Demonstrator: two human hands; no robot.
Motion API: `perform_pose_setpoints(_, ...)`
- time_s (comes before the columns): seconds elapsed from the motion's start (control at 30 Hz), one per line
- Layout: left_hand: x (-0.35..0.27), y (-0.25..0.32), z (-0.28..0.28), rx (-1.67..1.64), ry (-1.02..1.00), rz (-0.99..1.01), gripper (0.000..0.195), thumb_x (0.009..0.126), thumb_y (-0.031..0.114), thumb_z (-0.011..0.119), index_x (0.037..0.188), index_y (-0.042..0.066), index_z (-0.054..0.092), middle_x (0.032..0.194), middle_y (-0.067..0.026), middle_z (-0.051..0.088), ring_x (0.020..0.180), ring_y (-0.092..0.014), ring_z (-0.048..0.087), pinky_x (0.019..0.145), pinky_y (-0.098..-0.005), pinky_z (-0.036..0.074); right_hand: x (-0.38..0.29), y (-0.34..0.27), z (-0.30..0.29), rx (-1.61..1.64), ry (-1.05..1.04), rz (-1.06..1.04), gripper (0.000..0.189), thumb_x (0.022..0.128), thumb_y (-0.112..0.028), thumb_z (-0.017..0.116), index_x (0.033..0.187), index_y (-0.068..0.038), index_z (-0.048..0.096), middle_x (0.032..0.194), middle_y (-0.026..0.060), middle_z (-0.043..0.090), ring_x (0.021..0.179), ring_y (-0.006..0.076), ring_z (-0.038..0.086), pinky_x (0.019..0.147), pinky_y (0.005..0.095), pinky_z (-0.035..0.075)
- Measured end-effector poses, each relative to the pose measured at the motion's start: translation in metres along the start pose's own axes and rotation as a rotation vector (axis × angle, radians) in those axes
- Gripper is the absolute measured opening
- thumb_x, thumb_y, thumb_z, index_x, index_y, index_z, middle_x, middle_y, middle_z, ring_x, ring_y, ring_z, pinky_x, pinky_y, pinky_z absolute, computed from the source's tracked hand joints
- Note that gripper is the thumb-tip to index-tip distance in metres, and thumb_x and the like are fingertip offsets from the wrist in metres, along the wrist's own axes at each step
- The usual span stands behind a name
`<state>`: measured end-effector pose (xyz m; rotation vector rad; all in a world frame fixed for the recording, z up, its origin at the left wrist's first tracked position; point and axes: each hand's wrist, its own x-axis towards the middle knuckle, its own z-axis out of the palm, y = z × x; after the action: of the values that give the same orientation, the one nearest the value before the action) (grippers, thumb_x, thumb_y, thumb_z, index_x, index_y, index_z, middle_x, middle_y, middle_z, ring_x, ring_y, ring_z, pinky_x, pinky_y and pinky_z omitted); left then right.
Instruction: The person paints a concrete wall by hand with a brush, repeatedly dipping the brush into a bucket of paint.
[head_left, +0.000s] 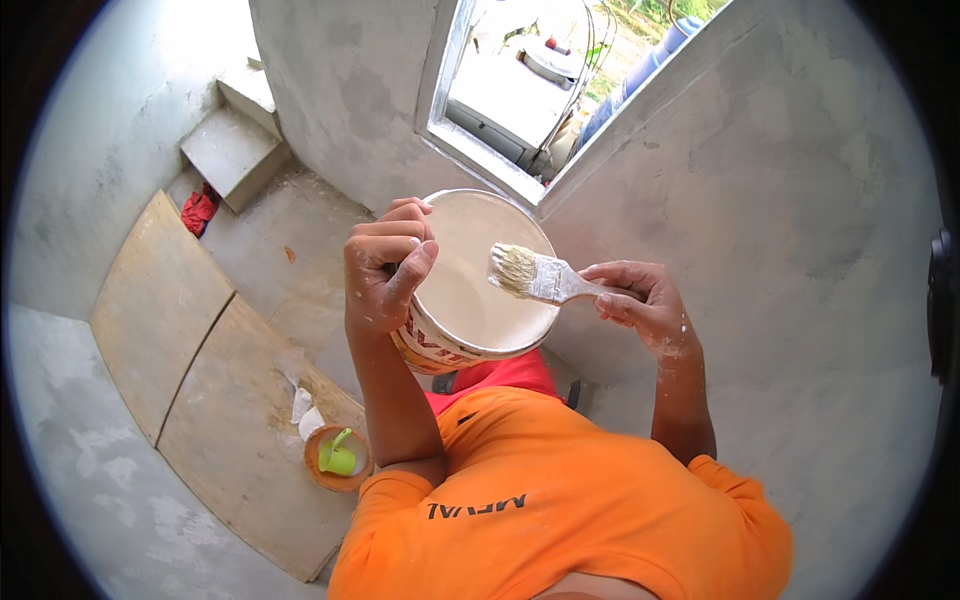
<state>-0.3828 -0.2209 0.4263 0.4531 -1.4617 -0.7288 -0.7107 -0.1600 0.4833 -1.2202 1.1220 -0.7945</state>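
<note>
My left hand (391, 262) is closed at the left rim of a round plastic paint bucket (439, 346), holding it up in front of my body. Printed writing marks the bucket's outer wall. Its inside looks pale off-white; how full it is I cannot tell. Between the fingers and thumb of my right hand (643, 304) is the handle of a flat paintbrush (551, 279). The brush points left over the bucket's mouth, its bristles tipped with white paint. Whitish specks dot both hands.
Wooden boards (247, 427) lie on the floor at left. On them sit an orange basin (309, 457) holding a green dipper (337, 459), and white scraps (301, 405). A red cloth (199, 210) lies by a concrete step (229, 154). Ahead, a window opening (480, 161) breaks the plastered wall (750, 187).
</note>
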Motion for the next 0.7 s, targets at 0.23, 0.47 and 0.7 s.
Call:
perform_pose_setpoints(0.23,0.017,0.006,0.004,0.125,0.08,0.071,0.029,0.081,0.003,0.059,0.057,-0.001,0.044,0.056,-0.0032,0.042,0.061,-0.016,0.042,0.09,-0.0428,0.046,-0.001,0.026,0.002,0.435,-0.112,-0.107,0.048,0.085,-0.003,0.078,0.13,0.004,0.065,0.093,0.0061,0.063,0.076,0.0105,0.056,0.059,0.0228,0.04)
perform_pose_setpoints(0.47,0.028,-0.001,0.035,0.105,0.063,0.133,0.028,0.08,-0.003,0.061,0.056,-0.002,0.047,0.055,-0.0037,0.045,0.058,-0.017,0.045,0.091,-0.0452,0.049,-0.031,0.006,-0.001,0.533,-0.318,-0.445,0.043,0.08,-0.007,0.085,0.119,0.003,0.068,0.099,0.0126,0.062,0.083,0.017,0.059,0.062,0.0285,0.048)
perform_pose_setpoints(0.7,0.027,-0.014,0.078,-0.022,0.014,0.134,0.028,0.081,-0.002,0.059,0.057,-0.002,0.044,0.056,-0.0049,0.043,0.058,-0.018,0.046,0.089,-0.044,0.048,-0.069,-0.011,-0.008,0.106,0.139,-0.711,0.035,0.088,-0.024,0.085,0.104,0.003,0.071,0.083,0.0091,0.06,0.074,0.0198,0.06,0.062,0.029,0.051)
